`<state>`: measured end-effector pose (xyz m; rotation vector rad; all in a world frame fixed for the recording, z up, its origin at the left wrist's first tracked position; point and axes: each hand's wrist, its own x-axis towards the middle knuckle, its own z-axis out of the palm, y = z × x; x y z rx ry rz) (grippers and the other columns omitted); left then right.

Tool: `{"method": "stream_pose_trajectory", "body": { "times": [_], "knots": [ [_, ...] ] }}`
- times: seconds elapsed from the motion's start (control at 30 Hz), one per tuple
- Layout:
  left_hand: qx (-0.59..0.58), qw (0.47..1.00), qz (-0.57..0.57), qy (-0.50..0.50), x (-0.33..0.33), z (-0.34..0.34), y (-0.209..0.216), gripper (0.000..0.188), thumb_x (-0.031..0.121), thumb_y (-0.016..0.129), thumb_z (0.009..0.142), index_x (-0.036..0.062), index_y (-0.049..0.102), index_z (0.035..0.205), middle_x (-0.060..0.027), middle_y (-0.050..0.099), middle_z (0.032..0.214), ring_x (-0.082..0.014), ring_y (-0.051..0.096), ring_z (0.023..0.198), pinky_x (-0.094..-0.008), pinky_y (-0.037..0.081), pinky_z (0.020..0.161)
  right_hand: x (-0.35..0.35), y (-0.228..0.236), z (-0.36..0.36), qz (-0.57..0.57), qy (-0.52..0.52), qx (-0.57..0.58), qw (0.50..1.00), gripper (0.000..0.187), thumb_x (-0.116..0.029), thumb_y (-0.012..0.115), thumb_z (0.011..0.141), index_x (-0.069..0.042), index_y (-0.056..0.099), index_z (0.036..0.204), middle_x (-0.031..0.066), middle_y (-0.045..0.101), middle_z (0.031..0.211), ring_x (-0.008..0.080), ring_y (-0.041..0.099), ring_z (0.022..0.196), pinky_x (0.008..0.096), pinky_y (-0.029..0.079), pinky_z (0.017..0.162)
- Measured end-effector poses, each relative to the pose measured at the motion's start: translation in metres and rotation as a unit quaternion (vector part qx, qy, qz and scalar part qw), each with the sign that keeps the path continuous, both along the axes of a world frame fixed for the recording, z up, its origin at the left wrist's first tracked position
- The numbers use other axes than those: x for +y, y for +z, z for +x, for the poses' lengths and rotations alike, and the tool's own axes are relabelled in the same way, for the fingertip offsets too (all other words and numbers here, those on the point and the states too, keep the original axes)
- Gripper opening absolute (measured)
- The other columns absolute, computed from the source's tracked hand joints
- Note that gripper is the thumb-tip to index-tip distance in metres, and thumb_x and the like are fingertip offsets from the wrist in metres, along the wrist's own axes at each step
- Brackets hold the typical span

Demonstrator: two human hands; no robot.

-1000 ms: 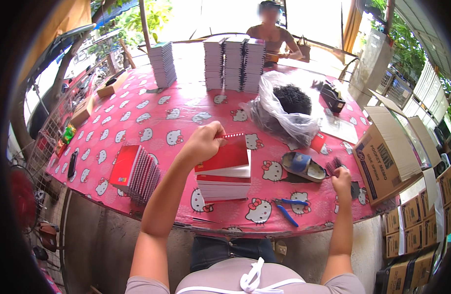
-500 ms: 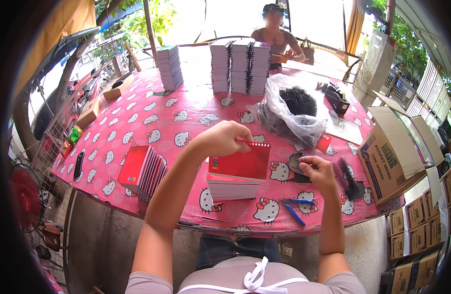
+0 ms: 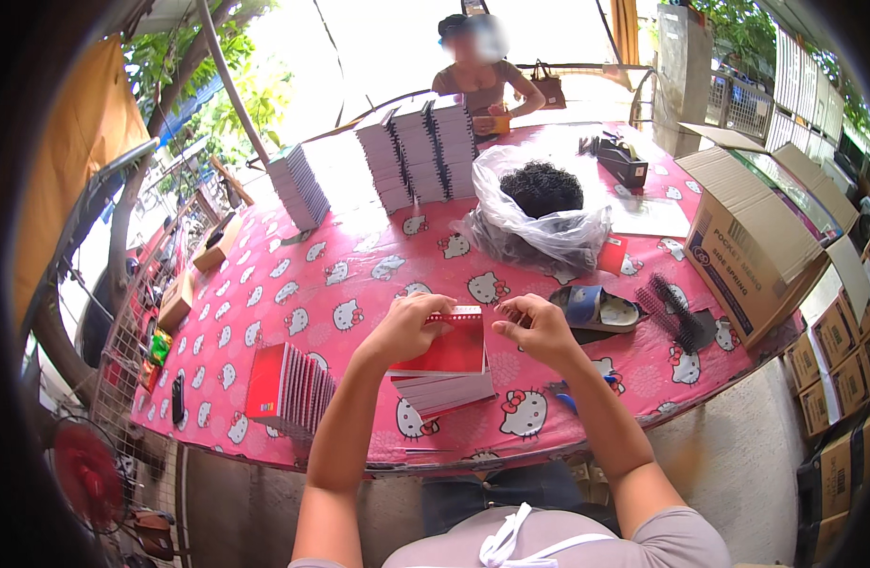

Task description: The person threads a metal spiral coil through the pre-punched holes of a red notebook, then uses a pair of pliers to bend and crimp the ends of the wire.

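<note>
"What's closest?"
"Blue pliers [image 3: 565,403], partly under the right arm, and a notebook pile [image 3: 444,394]. A red notebook [image 3: 454,350] is held over the pile."
"How?"
"The left hand [image 3: 411,327] squeezes its top left part, thumb on the cover. Maybe that leaves the holes free."
"And the right hand [image 3: 541,331]?"
"Near the holes' right end, thumb and fingers almost touching. I can't tell if they have anything thin."
"What's past it?"
"A blue sandal [image 3: 586,305] and black coils [image 3: 671,312], maybe kept close for easy reaching. Then a see-through bag [image 3: 586,232], and tall book stacks [image 3: 421,156]."
</note>
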<state>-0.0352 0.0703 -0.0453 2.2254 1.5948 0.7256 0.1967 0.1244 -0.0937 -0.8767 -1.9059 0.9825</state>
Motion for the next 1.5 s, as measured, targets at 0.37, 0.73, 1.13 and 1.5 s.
{"method": "stream_pose_trajectory", "body": {
  "times": [0.37,0.73,1.13,1.5],
  "knots": [
    [0.052,0.959,0.275,0.042,-0.028,0.011,-0.017,0.012,0.007,0.07,0.075,0.0109,0.066,0.085,-0.0003,0.063,0.116,-0.0213,0.054,0.113,-0.0541,0.022,0.105,0.012,0.005,-0.01,-0.079,0.075,0.076,0.991,0.029,-0.018,0.074,0.079,0.001,0.068,0.1,0.0057,0.066,0.084,0.0105,0.055,0.067,0.0277,0.048,0.067],
    [0.053,0.944,0.32,0.054,-0.03,0.014,-0.024,0.012,0.007,0.069,0.077,0.0098,0.064,0.088,-0.0032,0.063,0.12,-0.0242,0.054,0.113,-0.0522,0.023,0.103,0.042,0.029,-0.047,-0.236,0.205,0.026,0.95,0.022,-0.022,0.075,0.081,-0.004,0.065,0.086,-0.0047,0.056,0.062,0.0012,0.044,0.048,0.0182,0.032,0.041],
    [0.059,0.95,0.306,0.03,-0.029,0.013,-0.022,0.018,0.005,0.069,0.075,0.0082,0.062,0.091,-0.0079,0.06,0.112,-0.0264,0.055,0.103,-0.0491,0.031,0.099,0.051,0.024,-0.035,-0.365,0.173,0.077,0.912,0.028,-0.025,0.077,0.079,-0.001,0.062,0.083,0.0006,0.056,0.061,0.0058,0.043,0.043,0.0227,0.032,0.038],
    [0.034,0.937,0.342,0.064,-0.046,0.002,-0.009,0.024,0.005,0.069,0.078,0.0105,0.062,0.101,-0.0027,0.065,0.093,-0.0194,0.059,0.083,-0.034,0.04,0.079,0.053,0.009,-0.054,-0.089,0.153,-0.077,0.981,0.026,-0.01,0.074,0.078,0.0,0.069,0.101,0.0018,0.066,0.074,0.0055,0.056,0.069,0.0228,0.047,0.065]
  ]
}}
